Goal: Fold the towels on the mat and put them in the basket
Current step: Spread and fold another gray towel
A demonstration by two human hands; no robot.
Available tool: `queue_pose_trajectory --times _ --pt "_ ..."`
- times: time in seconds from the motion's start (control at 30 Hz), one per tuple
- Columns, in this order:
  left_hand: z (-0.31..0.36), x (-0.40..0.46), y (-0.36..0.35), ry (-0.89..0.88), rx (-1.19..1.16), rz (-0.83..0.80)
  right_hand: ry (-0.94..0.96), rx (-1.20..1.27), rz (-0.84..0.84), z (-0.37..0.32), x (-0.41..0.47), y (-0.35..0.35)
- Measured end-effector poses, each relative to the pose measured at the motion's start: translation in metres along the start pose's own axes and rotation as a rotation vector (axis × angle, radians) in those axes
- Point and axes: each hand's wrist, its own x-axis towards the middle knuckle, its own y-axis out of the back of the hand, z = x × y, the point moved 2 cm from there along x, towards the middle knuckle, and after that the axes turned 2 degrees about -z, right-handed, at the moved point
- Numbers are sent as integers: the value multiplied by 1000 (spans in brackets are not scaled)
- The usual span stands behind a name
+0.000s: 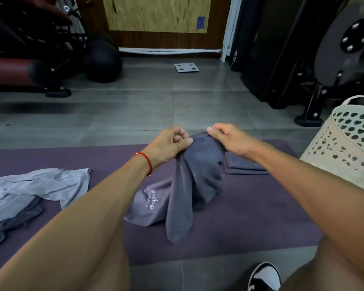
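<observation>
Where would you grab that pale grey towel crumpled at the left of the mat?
Take the pale grey towel by its near right corner, the flat flap lying on the bare mat, coming from above and the right. The rest is bunched over a darker towel, so edges there are hard to separate.

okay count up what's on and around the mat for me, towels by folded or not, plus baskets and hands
Folded towel stacks: 1, on the mat
Towel held up in the grip of left hand and right hand: 1
Unfolded towel heaps: 1, pieces unclear
Baskets: 1
Hands: 2
Total: 6
</observation>
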Motion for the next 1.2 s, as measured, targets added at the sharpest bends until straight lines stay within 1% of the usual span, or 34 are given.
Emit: queue_pose_trajectory --times 0.07,0.13,0.23,0.27,0.33,0.43,0.53,0.67,0.83,0.9,0.93,1.0,1.07,1.13,1.2 --pt "3 -2 12 -50 116 45 18 -79 -38 -4 2 2" --pt "3 -6 28 -94 296 53 -18 -134 -195 -6 1 3" --pt "0 -16 49 -157 563 42 -126 -395 -488 2 -3 -3" --pt "0 -19 55 -170 617 39 -176 -444 -549 4 -3 -6" --pt "-1 -24 63 -185 693 16 -228 -464 -603 9 0 -9" --pt "-4 -30 80 -184 762 36 -233 -500 -572 16 5 -8" --pt "-12 -37 111 -171 852 124 -201 -648 -490 24 8 -5" --pt "-24 -52 149 -122 951 270 -154 -813 -433 43 11 5" --pt "-33 -64 175 -59 1004 434 -202 -1020 -342 68 9 6" --pt "-41 -70 191 21 986 525 -273 -1101 -311 80 5 13" --pt "-46 -74 199 65 984 540 -309 -1103 -291 87 3 18" --pt "-58 -82 212 122 976 497 -361 -1035 -272 96 -3 29" --pt "-67 -89 217 147 982 420 -368 -949 -235 101 -6 36" --pt "-74 -92 221 166 1045 358 -392 -852 -164 106 -9 39" --pt "-78 -92 225 192 1111 333 -433 -759 -70 114 -11 40"
